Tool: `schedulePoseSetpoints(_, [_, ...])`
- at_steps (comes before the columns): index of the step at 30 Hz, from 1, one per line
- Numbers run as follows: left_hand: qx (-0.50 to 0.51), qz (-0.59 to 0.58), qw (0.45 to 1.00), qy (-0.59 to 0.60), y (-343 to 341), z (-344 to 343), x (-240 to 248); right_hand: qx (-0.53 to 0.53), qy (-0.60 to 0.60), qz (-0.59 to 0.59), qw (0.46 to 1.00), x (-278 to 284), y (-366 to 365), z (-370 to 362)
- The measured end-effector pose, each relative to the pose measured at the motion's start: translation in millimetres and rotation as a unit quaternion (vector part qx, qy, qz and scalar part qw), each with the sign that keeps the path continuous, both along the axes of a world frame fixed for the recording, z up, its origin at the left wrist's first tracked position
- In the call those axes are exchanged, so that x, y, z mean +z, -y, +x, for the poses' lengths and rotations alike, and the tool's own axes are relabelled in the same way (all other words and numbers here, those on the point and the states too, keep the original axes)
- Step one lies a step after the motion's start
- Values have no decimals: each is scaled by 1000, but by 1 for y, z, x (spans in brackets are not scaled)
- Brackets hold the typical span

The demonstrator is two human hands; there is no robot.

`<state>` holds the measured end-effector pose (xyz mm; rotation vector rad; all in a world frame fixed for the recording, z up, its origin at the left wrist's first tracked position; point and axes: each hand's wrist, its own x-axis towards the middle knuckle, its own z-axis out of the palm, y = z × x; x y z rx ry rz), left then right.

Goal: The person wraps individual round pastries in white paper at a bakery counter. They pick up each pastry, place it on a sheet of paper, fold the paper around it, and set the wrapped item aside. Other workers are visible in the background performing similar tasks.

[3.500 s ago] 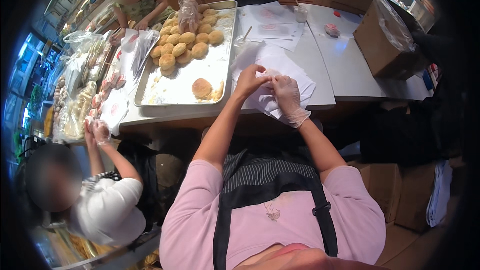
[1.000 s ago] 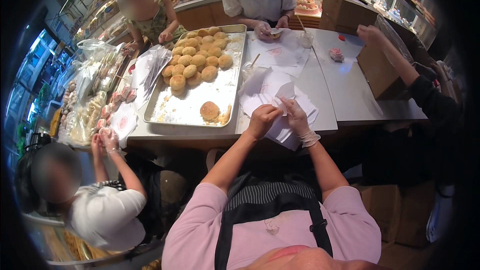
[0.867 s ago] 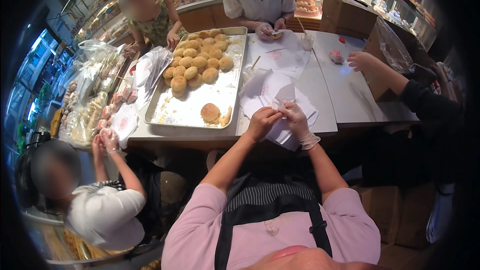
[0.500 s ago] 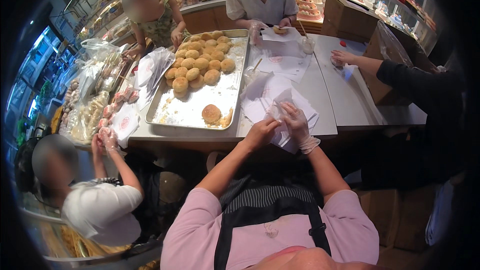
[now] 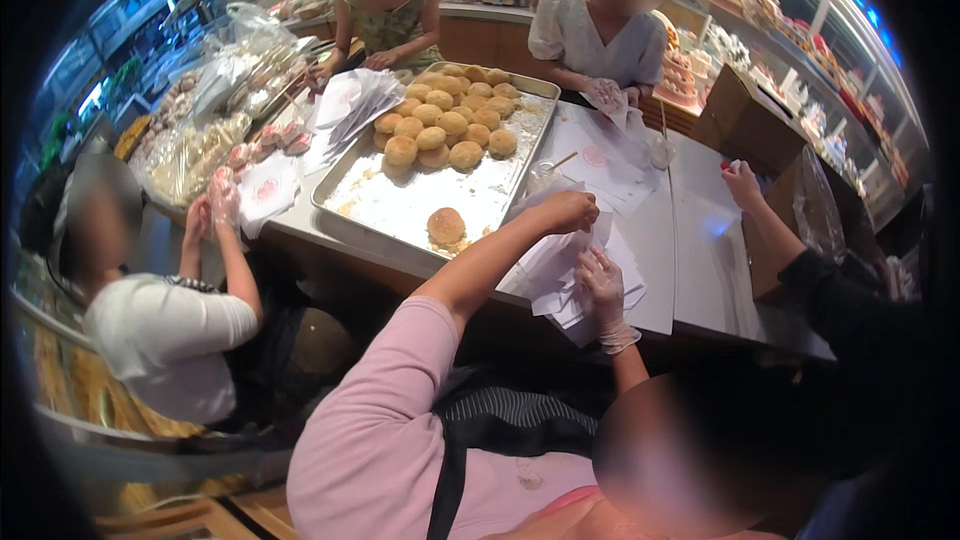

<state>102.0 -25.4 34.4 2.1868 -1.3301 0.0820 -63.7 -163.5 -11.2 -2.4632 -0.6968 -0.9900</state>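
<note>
My bare left hand [image 5: 571, 212] is closed above the far part of a stack of white paper bags [image 5: 632, 285]. What its fingers pinch, if anything, is hidden. My right hand [image 5: 601, 286], in a clear plastic glove, is just nearer to me, with bent fingers gripping a white paper bag [image 5: 603, 231] that stands up between the hands. Left of them lies a large metal tray [image 5: 553, 90] with a heap of round golden buns [image 5: 450, 125] at its far end. One browner bun [image 5: 446, 227] sits alone at its near end among crumbs.
A jar with a stick [image 5: 544, 178] stands beyond my left hand. Co-workers surround the table: one gloved hand [image 5: 224, 198] at left, another with paper [image 5: 608, 105] opposite, and a bare hand [image 5: 742, 186] at right by cardboard boxes [image 5: 748, 115]. More paper bags [image 5: 350, 105] lie left of the tray.
My left hand has come away from my right and moved up and forward. The view has turned, so the tray sits farther right. The right-side co-worker's hand now has something red at its fingertips.
</note>
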Motion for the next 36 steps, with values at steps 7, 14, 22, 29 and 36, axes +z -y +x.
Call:
schedulePoseSetpoints(7, [219,-224,936,-162,6,-29,-46,49,-43,4,998,9,0,5])
schedulePoseSetpoints(14, [147,-254,955,-46,-60,-99,-66,85,-47,98,990,-1,2,12])
schedulePoseSetpoints(22, [61,-129,990,-2,-89,-144,-45,70,-109,174,976,6,-4,11])
schedulePoseSetpoints(29, [50,-83,995,34,-87,-145,-43,98,-198,221,950,-3,13,13])
schedulePoseSetpoints(36, [72,-114,978,162,-68,-145,-46,82,-107,233,963,-2,0,18])
